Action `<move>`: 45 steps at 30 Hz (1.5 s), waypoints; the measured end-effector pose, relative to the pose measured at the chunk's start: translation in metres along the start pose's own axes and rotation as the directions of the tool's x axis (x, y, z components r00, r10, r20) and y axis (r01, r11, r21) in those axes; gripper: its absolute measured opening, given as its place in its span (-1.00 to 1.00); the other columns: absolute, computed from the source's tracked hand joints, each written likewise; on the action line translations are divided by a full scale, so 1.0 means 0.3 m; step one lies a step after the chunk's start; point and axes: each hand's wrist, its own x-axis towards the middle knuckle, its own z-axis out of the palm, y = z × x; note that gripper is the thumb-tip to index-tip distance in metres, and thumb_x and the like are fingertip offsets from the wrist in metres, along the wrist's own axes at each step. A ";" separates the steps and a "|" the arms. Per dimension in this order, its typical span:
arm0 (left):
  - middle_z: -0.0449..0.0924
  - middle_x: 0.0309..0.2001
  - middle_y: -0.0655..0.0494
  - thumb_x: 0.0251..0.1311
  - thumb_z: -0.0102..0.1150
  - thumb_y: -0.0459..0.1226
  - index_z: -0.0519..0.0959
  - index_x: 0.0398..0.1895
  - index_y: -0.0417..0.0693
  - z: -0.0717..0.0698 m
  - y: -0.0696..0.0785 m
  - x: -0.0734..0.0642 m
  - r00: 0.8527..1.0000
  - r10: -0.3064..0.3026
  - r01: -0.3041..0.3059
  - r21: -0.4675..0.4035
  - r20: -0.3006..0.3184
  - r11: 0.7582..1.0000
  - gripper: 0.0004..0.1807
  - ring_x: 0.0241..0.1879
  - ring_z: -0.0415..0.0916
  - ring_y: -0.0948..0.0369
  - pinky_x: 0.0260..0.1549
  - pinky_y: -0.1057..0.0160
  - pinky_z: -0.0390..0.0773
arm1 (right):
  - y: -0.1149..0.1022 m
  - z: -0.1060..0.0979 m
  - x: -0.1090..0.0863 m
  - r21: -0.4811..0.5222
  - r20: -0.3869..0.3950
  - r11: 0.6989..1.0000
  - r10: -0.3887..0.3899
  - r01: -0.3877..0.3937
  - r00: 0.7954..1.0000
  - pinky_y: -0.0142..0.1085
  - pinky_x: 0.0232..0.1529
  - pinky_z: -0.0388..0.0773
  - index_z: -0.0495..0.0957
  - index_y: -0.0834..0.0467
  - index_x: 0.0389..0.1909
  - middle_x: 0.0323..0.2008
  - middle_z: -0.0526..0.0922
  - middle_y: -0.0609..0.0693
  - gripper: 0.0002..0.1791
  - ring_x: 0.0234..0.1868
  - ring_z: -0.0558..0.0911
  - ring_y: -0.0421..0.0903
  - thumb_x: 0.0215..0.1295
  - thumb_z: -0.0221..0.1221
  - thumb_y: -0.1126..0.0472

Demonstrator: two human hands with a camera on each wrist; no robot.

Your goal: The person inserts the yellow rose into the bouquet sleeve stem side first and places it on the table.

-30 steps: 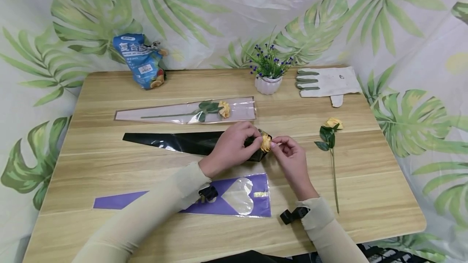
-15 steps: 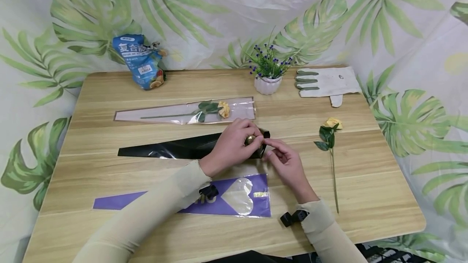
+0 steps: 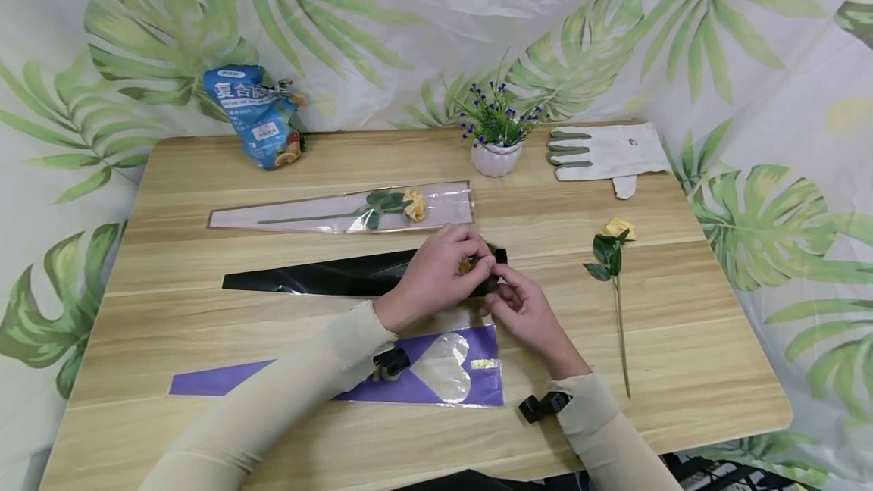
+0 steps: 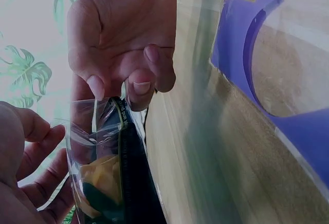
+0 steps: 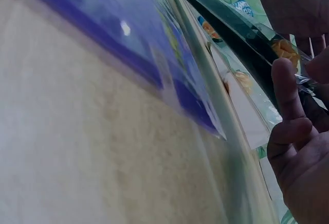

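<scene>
A black flower sleeve [image 3: 327, 275] with a clear front lies across the middle, its wide end between my hands. Inside that end sits a yellow rose [image 4: 103, 178], its bloom behind the clear film with a dark green leaf below. My left hand [image 3: 439, 267] reaches over the sleeve and pinches the film at the mouth between thumb and finger. From the other side my right hand [image 3: 528, 309] pinches the sleeve's open edge, its other fingers curled below. In the right wrist view the rose bloom [image 5: 286, 52] shows between both hands.
Nearer me lies a purple sleeve [image 3: 484, 381] with a clear heart window. Behind the black one is a pale clear sleeve [image 3: 446, 203] holding a rose. A loose yellow rose [image 3: 617, 286] lies at right. A blue bag [image 3: 252, 120], potted plant [image 3: 496, 157] and glove [image 3: 614, 151] stand or lie behind.
The rose bloom, earlier at the sleeve's mouth between both hands, now sits inside it. My right hand has moved from the bloom to the sleeve's edge. The sleeve's narrow end has swung toward me.
</scene>
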 end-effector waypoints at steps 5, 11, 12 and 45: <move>0.56 -0.19 0.28 0.38 0.20 -0.17 0.74 -0.31 0.06 0.002 0.005 0.003 1.000 0.025 -0.025 -0.008 -0.010 1.000 -0.84 -0.12 0.40 0.25 -0.13 0.23 0.39 | -0.016 0.006 0.010 -0.034 0.030 0.999 0.037 -0.036 0.999 -0.17 -0.21 0.65 0.33 0.37 0.39 -0.05 0.61 0.31 -0.46 -0.28 0.68 0.20 0.39 0.08 0.52; 0.60 -0.05 0.22 0.44 0.15 -0.06 0.71 -0.10 0.04 -0.008 -0.006 -0.019 0.999 -0.001 0.002 -0.021 0.033 1.000 -0.76 0.03 0.43 0.21 0.06 0.13 0.39 | -0.017 0.016 0.039 -0.066 0.003 0.986 0.154 -0.154 0.988 -0.15 -0.22 0.64 0.50 0.24 0.26 -0.04 0.64 0.17 -0.62 -0.22 0.66 0.24 0.48 0.17 0.31; 0.59 0.01 0.20 0.44 0.15 -0.02 0.68 -0.01 0.04 -0.017 -0.012 -0.034 0.999 -0.025 0.025 -0.014 0.048 1.000 -0.71 0.08 0.43 0.20 0.12 0.11 0.38 | -0.016 0.017 0.044 -0.080 -0.018 0.980 0.181 -0.182 0.983 -0.16 -0.26 0.64 0.52 0.21 0.23 -0.07 0.65 0.15 -0.65 -0.27 0.66 0.21 0.48 0.19 0.27; -0.19 0.62 -0.06 0.55 -0.05 0.00 0.01 0.64 0.10 -0.159 -0.234 -0.338 0.894 -0.234 0.100 0.339 0.381 0.935 -0.30 0.56 -0.31 -0.15 0.40 -0.30 -0.23 | -0.017 -0.021 0.034 -0.246 -0.285 0.904 0.278 -0.351 0.917 -0.32 -0.42 0.52 0.69 0.22 -0.13 -0.28 0.72 0.09 -0.77 -0.48 0.59 -0.01 0.37 0.33 0.13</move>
